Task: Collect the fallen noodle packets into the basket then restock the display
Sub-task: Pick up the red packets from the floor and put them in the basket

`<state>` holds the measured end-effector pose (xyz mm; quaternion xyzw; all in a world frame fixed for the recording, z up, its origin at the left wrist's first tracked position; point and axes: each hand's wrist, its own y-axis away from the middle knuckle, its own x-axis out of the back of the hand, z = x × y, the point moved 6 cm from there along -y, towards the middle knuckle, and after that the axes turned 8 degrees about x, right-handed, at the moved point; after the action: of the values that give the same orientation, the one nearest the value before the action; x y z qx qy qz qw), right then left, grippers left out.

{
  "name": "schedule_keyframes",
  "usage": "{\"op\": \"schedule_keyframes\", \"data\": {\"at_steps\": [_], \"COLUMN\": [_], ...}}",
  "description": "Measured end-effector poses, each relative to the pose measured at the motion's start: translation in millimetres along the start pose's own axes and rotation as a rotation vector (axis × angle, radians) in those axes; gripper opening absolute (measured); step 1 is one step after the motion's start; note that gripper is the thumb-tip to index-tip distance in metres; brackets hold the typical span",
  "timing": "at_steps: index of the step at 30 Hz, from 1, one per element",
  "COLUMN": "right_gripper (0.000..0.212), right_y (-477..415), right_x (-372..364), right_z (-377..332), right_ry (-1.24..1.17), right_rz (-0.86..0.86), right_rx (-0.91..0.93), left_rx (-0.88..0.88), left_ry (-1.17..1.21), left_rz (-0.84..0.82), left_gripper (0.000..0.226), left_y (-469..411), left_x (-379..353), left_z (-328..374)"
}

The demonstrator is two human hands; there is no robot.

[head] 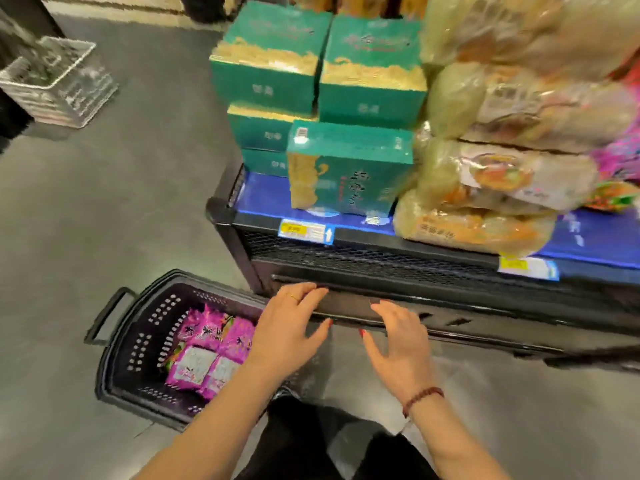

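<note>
We look down at our two hands, held out side by side in front of the black display stand (381, 261). Our left hand (289, 329) has its fingers (308, 292) spread and nearly straight, holding nothing; it hangs over the right end of the basket (117, 344), and its fingertips reach the stand's lower bar, though we cannot tell whether they touch it. Our right hand (398, 344) is likewise spread flat and holds nothing, its fingers pointing at the same bar, a beaded bracelet (422, 398) round its wrist. A ring (294, 296) sits on one left finger. The dark perforated basket stands on the grey floor (104, 202) just left of the stand's corner, its handle (104, 317) at the far left end. Inside it lie several purple noodle packets (207, 351), pressed close together against the right side. Up on the stand's blue shelf (263, 199) a teal box (349, 168) stands upright at the front, with more teal boxes (270, 60) stacked behind it. To their right, clear bags of pale dried goods (502, 181) are piled high, and a few bright pink packets (620, 157) show at the right edge. Two price tags (306, 232) sit on the shelf's front rail. Well apart, at the upper left, a wire basket (59, 77) stands on the floor.
</note>
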<state>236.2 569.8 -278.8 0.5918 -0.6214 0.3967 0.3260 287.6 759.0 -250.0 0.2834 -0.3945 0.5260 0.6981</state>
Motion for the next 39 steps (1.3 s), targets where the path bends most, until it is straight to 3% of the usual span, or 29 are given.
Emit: {"op": "schedule_keyframes", "data": {"at_steps": [6, 13, 18, 22, 33, 39], "right_gripper": [0.043, 0.051, 0.054, 0.042, 0.040, 0.041], "right_y": [100.7, 256.9, 358.2, 421.7, 512.0, 513.0], "right_x": [92.8, 191.2, 245.4, 283.8, 351.4, 410.9], "right_z": [110.5, 229.0, 279.7, 302.1, 387.5, 483.7], "right_ry": [0.044, 0.075, 0.076, 0.126, 0.200, 0.216], "right_rz": [0.198, 0.365, 0.508, 0.684, 0.919, 0.946], "right_rx": [-0.269, -0.587, -0.842, -0.984, -1.325, -1.384], "left_rx": [-0.255, -0.552, -0.759, -0.899, -1.275, -1.286], "left_ry": [-0.087, -0.033, 0.001, 0.016, 0.168, 0.164], "left_rz": [-0.125, -0.263, -0.335, -0.420, -0.519, -0.602], "left_gripper": [0.047, 0.047, 0.044, 0.044, 0.045, 0.046], "left_y": [-7.9, 33.8, 56.8, 73.3, 88.2, 48.5], "left_x": [-64.9, -156.9, -217.5, -259.1, -369.6, -435.5], "left_z": [139.2, 324.7, 444.1, 527.0, 706.3, 812.0]}}
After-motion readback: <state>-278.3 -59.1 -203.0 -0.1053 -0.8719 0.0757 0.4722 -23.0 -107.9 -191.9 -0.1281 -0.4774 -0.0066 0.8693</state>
